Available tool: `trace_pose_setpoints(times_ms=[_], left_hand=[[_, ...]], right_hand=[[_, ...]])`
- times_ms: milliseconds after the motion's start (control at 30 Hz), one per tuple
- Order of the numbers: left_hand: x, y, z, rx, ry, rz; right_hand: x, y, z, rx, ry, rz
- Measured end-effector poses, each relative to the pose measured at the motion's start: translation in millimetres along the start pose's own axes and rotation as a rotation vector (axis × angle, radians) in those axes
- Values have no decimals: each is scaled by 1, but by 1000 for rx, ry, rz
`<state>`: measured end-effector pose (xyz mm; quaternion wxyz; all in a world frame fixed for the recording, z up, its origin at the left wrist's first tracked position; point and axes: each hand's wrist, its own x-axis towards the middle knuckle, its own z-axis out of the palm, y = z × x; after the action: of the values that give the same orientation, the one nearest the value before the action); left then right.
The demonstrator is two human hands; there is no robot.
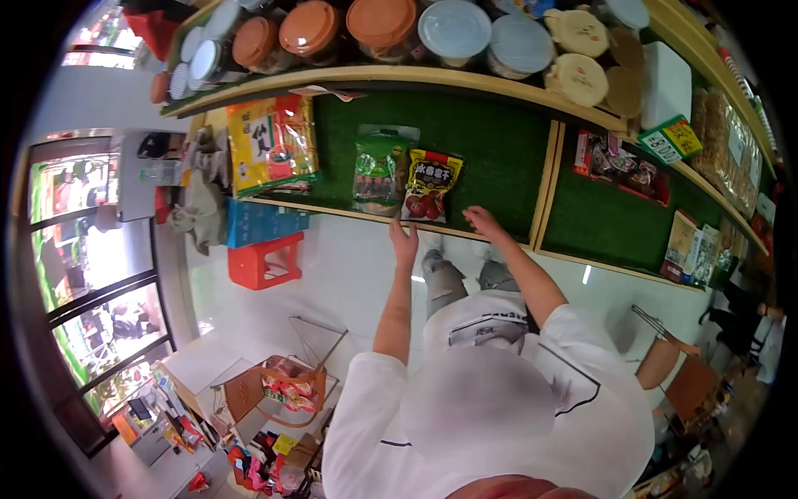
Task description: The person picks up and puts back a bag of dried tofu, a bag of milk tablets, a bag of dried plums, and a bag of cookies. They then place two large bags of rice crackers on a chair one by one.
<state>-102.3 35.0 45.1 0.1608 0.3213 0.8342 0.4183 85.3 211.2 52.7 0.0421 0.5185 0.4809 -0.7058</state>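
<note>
On the green-lined shelf lies a black and yellow snack bag with red round fruits printed on it. It rests close beside a green packet with a clear window. My left hand is at the bag's lower left corner, its fingers partly apart at the shelf's front edge; whether they press on the bag is hard to see. To the right of the bag is my right hand, apart from it, with its fingers loosely bent and nothing visible in them.
A large yellow and red packet lies at the shelf's left end. Lidded jars line the upper ledge. A wooden divider separates off a red box of packets. Below stand a red stool and a brown chair.
</note>
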Motion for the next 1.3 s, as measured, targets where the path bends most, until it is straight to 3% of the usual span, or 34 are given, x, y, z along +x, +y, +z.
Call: trace_pose_setpoints(times_ms=[167,233,267,300,367,400,467,533,567,633,667,767,833,867,933,1000,1100,1233,1300], left_hand=[[39,-25,16,166,-110,-17],[36,-39,14,152,-155,-49],[42,-42,15,135,-201,-27],[48,-47,17,45,-211,85],[58,-22,9,48,-314,68],[59,-21,10,73,-353,-49],[60,16,0,41,-378,-173],[62,-25,20,-266,-668,-300],[51,3,14,-445,-593,-347],[42,31,8,-351,-705,-480],[29,38,14,-488,-685,-525],[-3,58,23,-531,-867,-510],[-34,107,28,-614,-862,-518],[-43,110,32,-548,-974,-346],[-51,79,76,-559,-1167,-383],[-85,140,85,-648,-1267,-708],[-150,185,127,-611,-1313,-705],[-241,265,163,-504,-1579,-695],[-277,305,175,-443,-1710,-668]], right_hand=[[47,-22,62,154,207,39],[69,-16,84,301,133,-111],[92,3,96,291,210,-170],[97,4,98,342,105,-229],[96,13,105,233,271,-95],[97,18,106,200,391,-89],[73,3,99,255,369,-56],[45,-3,87,205,334,-150],[62,23,91,374,381,-419],[7,7,66,240,361,-194],[-20,5,54,258,328,-169],[-80,34,34,286,447,-451],[-116,59,24,271,532,-493],[-134,73,16,254,572,-510],[-192,93,-2,361,653,-537],[-233,118,-18,542,675,-572],[-304,156,-61,450,727,-514],[-328,236,-90,343,1138,-546],[-368,255,-101,488,1208,-546]])
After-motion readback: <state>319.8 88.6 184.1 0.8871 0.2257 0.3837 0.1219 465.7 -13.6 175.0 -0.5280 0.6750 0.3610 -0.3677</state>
